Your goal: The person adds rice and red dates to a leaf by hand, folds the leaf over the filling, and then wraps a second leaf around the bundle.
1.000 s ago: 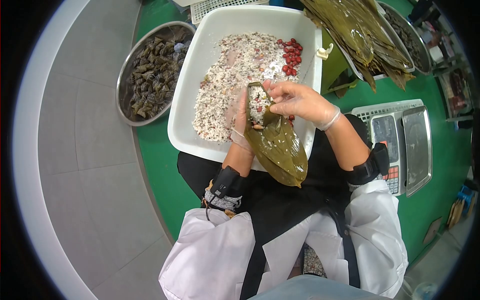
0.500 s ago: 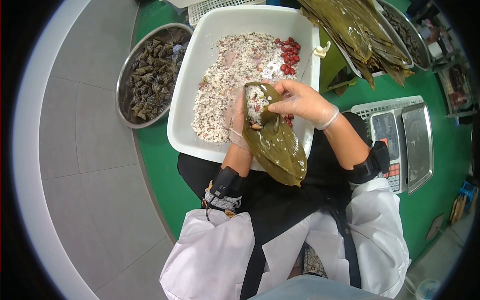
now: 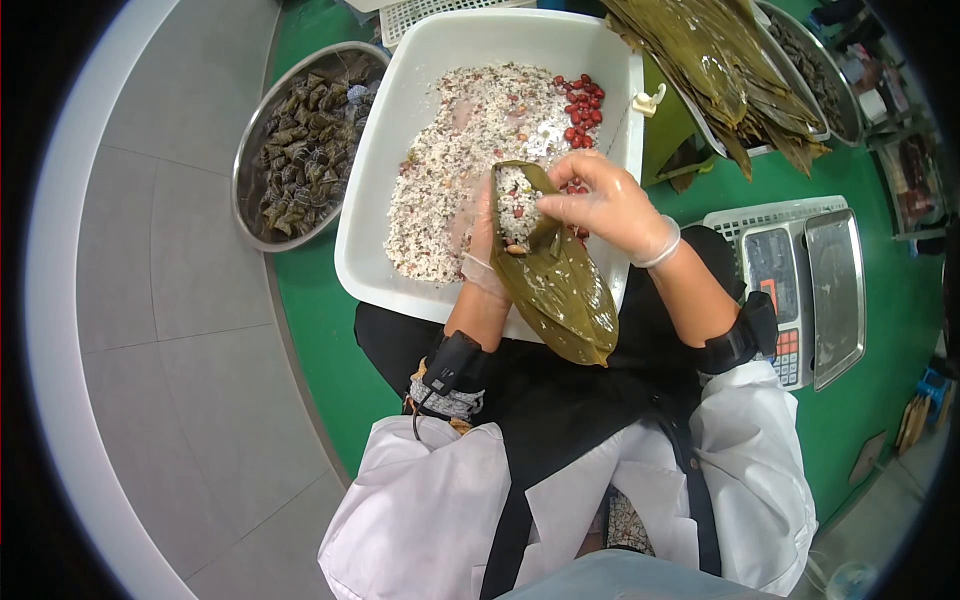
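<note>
A green-brown leaf [image 3: 560, 300] is folded into a pocket over the near side of a white tub, its long end hanging toward me. Mixed rice [image 3: 516, 195] with reddish beans fills the pocket's opening. My left hand [image 3: 480, 235], in a clear plastic glove, wraps around the pocket's left side; its fingers are partly hidden behind the leaf. Gloved too, my right hand [image 3: 612, 208] grips the leaf's right edge, thumb tip against the rice. In the white tub [image 3: 362, 255] lie loose rice mix [image 3: 440, 200] and several red dates [image 3: 583, 108].
A steel bowl [image 3: 243, 200] of small wrapped leaf parcels stands left. Stacked leaves [image 3: 700, 70] lie in a tray at upper right, beside another metal bowl [image 3: 852, 120]. A digital scale [image 3: 775, 280] sits right on the green table [image 3: 880, 350]. A pale clip [image 3: 648, 101] hangs at the tub's rim.
The leaf's hanging end has swung slightly up and to the right. My right thumb has shifted slightly at the pocket's opening. Both hands keep their hold.
</note>
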Tool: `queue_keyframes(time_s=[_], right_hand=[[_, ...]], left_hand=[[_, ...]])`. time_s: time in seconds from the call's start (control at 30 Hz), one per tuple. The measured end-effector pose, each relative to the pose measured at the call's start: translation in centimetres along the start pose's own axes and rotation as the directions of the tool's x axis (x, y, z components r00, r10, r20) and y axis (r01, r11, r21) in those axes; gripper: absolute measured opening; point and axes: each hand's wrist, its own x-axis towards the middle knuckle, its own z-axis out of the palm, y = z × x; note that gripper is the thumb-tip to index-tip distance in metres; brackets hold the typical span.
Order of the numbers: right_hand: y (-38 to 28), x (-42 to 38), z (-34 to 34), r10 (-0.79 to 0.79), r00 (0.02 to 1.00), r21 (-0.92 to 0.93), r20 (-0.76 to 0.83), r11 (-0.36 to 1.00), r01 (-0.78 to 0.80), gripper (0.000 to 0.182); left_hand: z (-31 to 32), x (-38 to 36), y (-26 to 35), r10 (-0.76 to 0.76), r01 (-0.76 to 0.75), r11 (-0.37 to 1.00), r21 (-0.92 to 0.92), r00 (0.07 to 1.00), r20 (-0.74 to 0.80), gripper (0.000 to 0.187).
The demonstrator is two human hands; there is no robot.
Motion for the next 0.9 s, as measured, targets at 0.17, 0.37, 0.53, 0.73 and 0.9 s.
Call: queue_keyframes(time_s=[0.17,0.37,0.53,0.73,0.9], right_hand=[[-0.2,1.2,0.5,0.240,0.970,0.241,0.041,0.940,-0.243,0.028],[-0.8,1.7,0.9,0.294,0.954,0.209,0.061,0.931,-0.300,0.021],[-0.8,1.9,1.0,0.070,0.995,0.000,-0.068,0.998,-0.070,0.019],[-1.0,1.9,1.0,-0.067,0.997,-0.189,-0.043,0.980,0.058,0.017],[-1.0,1.9,0.9,0.034,0.997,-0.105,-0.072,0.994,-0.042,0.019]], left_hand=[[0.1,0.4,-0.2,0.050,-0.047,0.999,0.025,0.988,-0.149,0.063],[-0.9,0.4,-0.1,-0.028,0.028,1.000,0.012,0.999,-0.018,0.059],[-0.5,0.7,-0.2,-0.006,0.009,0.999,0.033,0.997,-0.075,0.059],[-0.2,0.4,-0.4,-0.012,0.009,0.999,-0.035,0.998,-0.067,0.058],[-0.7,0.5,0.0,-0.065,0.068,0.996,-0.063,0.996,0.056,0.059]])
